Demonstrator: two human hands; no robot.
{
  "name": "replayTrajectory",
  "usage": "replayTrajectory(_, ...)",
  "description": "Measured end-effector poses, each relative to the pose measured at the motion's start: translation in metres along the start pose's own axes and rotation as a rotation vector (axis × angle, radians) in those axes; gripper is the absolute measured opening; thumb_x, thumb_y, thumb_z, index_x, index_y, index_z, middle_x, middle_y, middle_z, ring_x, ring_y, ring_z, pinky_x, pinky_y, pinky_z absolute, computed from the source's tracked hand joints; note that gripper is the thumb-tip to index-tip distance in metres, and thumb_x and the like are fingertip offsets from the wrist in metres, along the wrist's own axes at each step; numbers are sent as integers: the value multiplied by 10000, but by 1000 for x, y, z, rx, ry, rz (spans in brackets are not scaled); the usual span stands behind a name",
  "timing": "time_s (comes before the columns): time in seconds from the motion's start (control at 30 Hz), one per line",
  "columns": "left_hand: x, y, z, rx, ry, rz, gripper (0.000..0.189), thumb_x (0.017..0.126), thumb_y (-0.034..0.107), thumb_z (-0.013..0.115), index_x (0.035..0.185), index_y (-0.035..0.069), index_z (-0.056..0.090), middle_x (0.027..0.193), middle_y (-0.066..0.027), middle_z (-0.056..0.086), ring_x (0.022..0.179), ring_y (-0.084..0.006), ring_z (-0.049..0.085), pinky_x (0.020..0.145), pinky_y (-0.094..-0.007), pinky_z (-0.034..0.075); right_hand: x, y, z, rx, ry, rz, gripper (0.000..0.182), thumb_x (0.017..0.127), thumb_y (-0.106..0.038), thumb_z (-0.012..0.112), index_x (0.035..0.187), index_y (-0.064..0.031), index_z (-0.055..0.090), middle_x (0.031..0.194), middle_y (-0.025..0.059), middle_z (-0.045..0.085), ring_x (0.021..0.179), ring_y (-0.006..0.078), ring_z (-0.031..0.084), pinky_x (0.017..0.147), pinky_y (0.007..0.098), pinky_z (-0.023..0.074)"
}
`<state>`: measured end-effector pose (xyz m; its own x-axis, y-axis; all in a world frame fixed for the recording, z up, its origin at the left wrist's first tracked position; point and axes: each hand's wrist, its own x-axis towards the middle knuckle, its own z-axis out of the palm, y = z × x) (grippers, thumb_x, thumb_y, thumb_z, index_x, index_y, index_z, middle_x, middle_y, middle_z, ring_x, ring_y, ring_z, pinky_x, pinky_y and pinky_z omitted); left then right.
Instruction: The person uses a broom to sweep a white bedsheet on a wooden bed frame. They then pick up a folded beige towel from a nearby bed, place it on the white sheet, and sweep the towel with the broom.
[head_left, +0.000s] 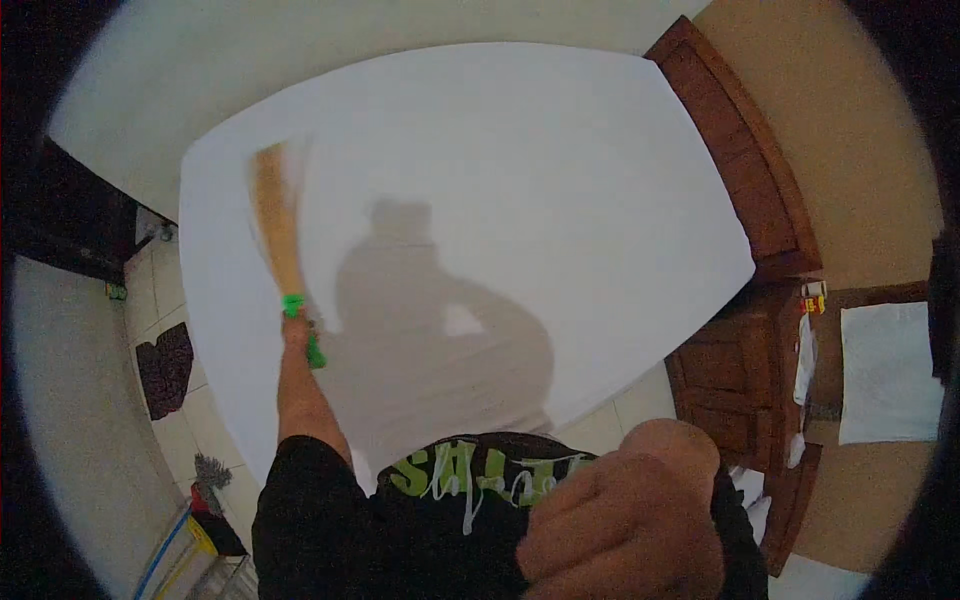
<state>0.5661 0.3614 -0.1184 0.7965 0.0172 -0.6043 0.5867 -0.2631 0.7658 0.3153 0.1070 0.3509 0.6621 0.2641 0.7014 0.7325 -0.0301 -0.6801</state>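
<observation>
My left hand grips the green handle of a bed broom made of thin tan sticks. Its bristles fan out away from me over the left part of a bed covered by a white sheet. Motion blurs the bristle end, so I cannot tell whether it touches the sheet. Close to the camera, at the lower right, my right hand is raised in front of my chest with curled fingers. Its palm side is hidden. My shadow falls across the middle of the sheet.
A brown wooden headboard bounds the bed on the right, beside a wooden cabinet. Dark cloth lies on the tiled floor at left. A rack with blue and yellow bars stands lower left. Black furniture is at far left.
</observation>
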Motion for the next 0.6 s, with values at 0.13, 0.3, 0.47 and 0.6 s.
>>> replayTrajectory(0.13, -12, 10, 5, 9, -61, 69, 207, 796, 269, 441, 890, 85, 435, 617, -64, 472, 435, -173, 439, 364, -306, 390, 11, -5, -13, -36, -108, 160, 122, 757, -110, 435, 825, -36, 503, 631, 81, 490, 509, 196, 479, 481, 290, 397)
replayTrajectory(0.3, -70, 23, 100, 483, -572, 251, 341, 784, 251, 471, 1057, 58, 405, 789, -96, 539, 590, -171, 501, 516, -320, 430, -40, 51, -25, -441, -101, 875, 241, 777, -83, 419, 1002, -44, 493, 617, 96, 471, 541, 197, 491, 514, 262, 402)
replayTrajectory(0.47, -48, -28, 116, 764, -248, 560, 493, 757, 236, 502, 1180, 89, 295, 923, -141, 513, 799, -243, 514, 618, -328, 449, -112, 100, -25, -486, -80, 1138, 300, 754, -50, 446, 1052, -72, 483, 611, 83, 479, 524, 147, 469, 523, 249, 413)
replayTrajectory(0.6, 27, -76, 3, 101, 71, 61, 549, 745, 525, 335, 1097, 108, 396, 798, -133, 546, 577, -299, 533, 486, -434, 453, -153, 92, -51, -442, 128, 1235, 259, 770, -50, 433, 1020, -42, 499, 610, 46, 481, 524, 102, 454, 504, 229, 408)
